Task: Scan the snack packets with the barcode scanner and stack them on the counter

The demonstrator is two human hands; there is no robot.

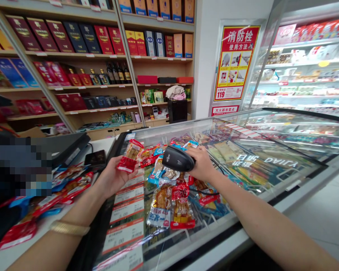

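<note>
Between the thumb and fingers of my left hand (117, 175) is a small red-and-clear snack packet (131, 155), tilted up. My right hand (201, 163) grips a black barcode scanner (176, 158), whose head points left toward that packet. Its black cable (207, 193) loops below my right wrist. Under the scanner, several more packets lie on the freezer's glass top (169, 248). Among them are a blue-and-clear packet (159, 207) and a red-ended packet (183, 209). The scanner partly covers the pile.
More snack packets (73, 184) lie on the counter at left, beside a dark phone (95, 159) and a black machine (73, 145). Price labels (124, 222) line the freezer's left side. Shelves of boxed goods (79, 37) stand behind, and a lit display fridge (305, 64) at right.
</note>
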